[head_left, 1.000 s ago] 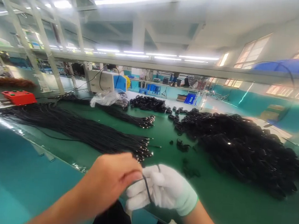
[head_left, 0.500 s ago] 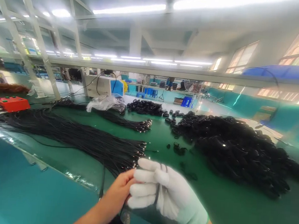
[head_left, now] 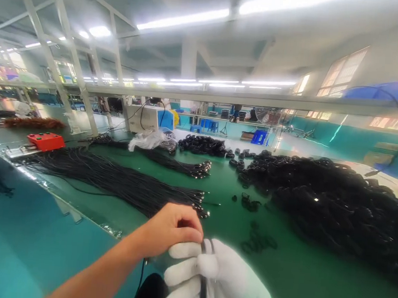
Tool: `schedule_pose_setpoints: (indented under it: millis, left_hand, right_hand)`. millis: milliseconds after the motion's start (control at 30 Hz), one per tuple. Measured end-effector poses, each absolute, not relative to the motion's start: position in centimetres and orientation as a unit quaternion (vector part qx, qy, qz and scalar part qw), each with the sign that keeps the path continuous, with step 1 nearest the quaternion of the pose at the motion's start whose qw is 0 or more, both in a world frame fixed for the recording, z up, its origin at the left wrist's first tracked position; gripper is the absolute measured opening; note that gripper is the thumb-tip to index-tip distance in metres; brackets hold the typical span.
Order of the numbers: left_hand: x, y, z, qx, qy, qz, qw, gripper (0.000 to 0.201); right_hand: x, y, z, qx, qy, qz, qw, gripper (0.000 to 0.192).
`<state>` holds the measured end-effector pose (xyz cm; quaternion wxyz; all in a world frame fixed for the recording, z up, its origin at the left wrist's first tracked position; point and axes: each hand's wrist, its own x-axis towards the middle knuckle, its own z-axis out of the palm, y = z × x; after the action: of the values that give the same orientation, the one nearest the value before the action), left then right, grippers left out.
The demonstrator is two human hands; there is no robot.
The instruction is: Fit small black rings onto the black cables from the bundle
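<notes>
Overhead, striplights (head_left: pixel 184 19) (green bench (head_left: pixel 288 282) below)

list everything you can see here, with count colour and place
cable in hand: one, black, looped through the gloved fingers
straight cable bundles: two, black with metal tips, left and middle of the bench
coiled cable pile: one large heap, black, right side
loose coils: a few, black, between bundles and heap
plastic bag: one, clear, far middle
button box: one, red, far left
machine: one, white and blue, behind the bench
bench: one, green
left hand: bare, pinching the cable
right hand: white glove, gripping the cable
</notes>
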<state>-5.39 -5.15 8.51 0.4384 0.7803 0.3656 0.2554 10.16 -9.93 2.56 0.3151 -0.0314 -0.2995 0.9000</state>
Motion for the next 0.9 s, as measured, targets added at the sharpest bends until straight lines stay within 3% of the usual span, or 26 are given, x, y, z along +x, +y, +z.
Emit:
schedule_pose_setpoints:
  millis: [67, 167, 267, 367, 433, 500, 600, 700, 800, 900]
  left_hand:
    - [-5.1, -5.1, 5.2, 0.696, 0.377, 0.287, 0.540, 0.024]
    - [-4.9, -6.8, -0.7, 0.646, 0.407, 0.281, 0.581, 0.036]
    - [-5.1, -9.6, -3.5, 0.723, 0.458, 0.275, 0.438, 0.036]
    - [-5.3, -11.5, -1.7, 0.827, 0.444, 0.253, 0.234, 0.028]
    - [-5.4, -11.4, 1.2, 0.865, 0.417, 0.236, 0.151, 0.026]
    - [-5.6, -10.1, 4.1, 0.873, 0.400, 0.245, 0.135, 0.019]
    - [-6.0, -7.4, 6.5, 0.849, 0.374, 0.271, 0.256, 0.002]
    - [-6.0, -5.9, 5.7, 0.757, 0.362, 0.291, 0.459, 0.006]
    - [-5.3, -6.4, 2.7, 0.618, 0.380, 0.321, 0.609, 0.016]
    - [-4.9, -8.4, -0.9, 0.547, 0.412, 0.331, 0.649, 0.029]
  right_hand:
    - [10.0, -9.8, 3.7, -0.006, -0.273, 0.893, 0.358, 0.034]
    - [10.8, -9.1, 4.9, -0.003, -0.275, 0.853, 0.443, 0.034]
    - [12.0, -8.2, 5.0, -0.049, -0.280, 0.819, 0.498, 0.027]
    - [12.4, -8.0, 3.8, -0.124, -0.291, 0.789, 0.526, 0.023]
    - [12.2, -8.5, 2.6, -0.178, -0.307, 0.789, 0.502, 0.029]
    - [11.9, -9.2, 1.6, -0.184, -0.324, 0.817, 0.440, 0.034]
    - [11.0, -10.3, 0.8, -0.115, -0.314, 0.879, 0.339, 0.036]
    - [10.1, -10.8, 1.0, -0.087, -0.284, 0.904, 0.306, 0.035]
    - [9.5, -10.8, 1.7, -0.079, -0.277, 0.891, 0.351, 0.034]
    - [9.8, -10.4, 2.7, -0.067, -0.276, 0.857, 0.430, 0.034]
